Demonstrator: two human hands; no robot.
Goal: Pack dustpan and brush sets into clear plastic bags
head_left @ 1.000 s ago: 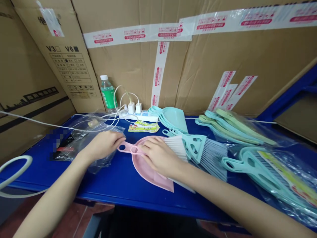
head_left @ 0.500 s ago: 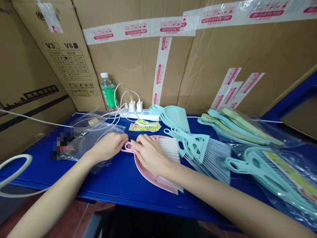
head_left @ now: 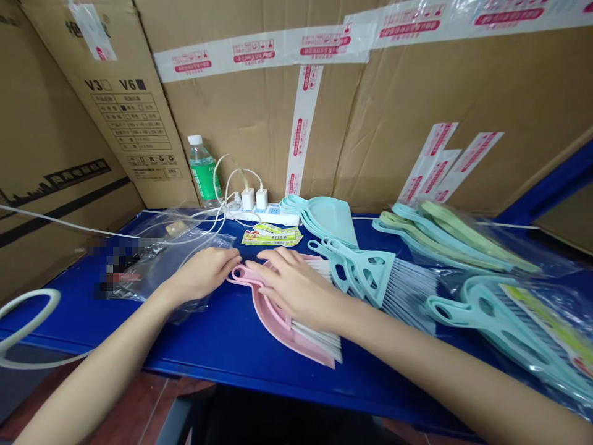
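A pink dustpan lies on the blue table, with a pink hand brush with white bristles nested on top. At their looped handle ends, my left hand is closed, its fingertips pinching the dustpan's handle; the exact grip is partly hidden. My right hand rests across the brush head with fingers stretched out, covering much of it. Just right of it several light-blue brushes with grey bristles overlap. Stacked light-blue dustpans sit behind them.
Bagged green and blue dustpans and a bagged light-blue set lie at the right. Behind are label cards, a power strip with cables and a bottle. A plastic bag lies left; cardboard walls the back.
My right hand has slid slightly right over the pink brush, and its fingers have straightened, baring more of the brush's handle side. The left hand stays at the handle end.
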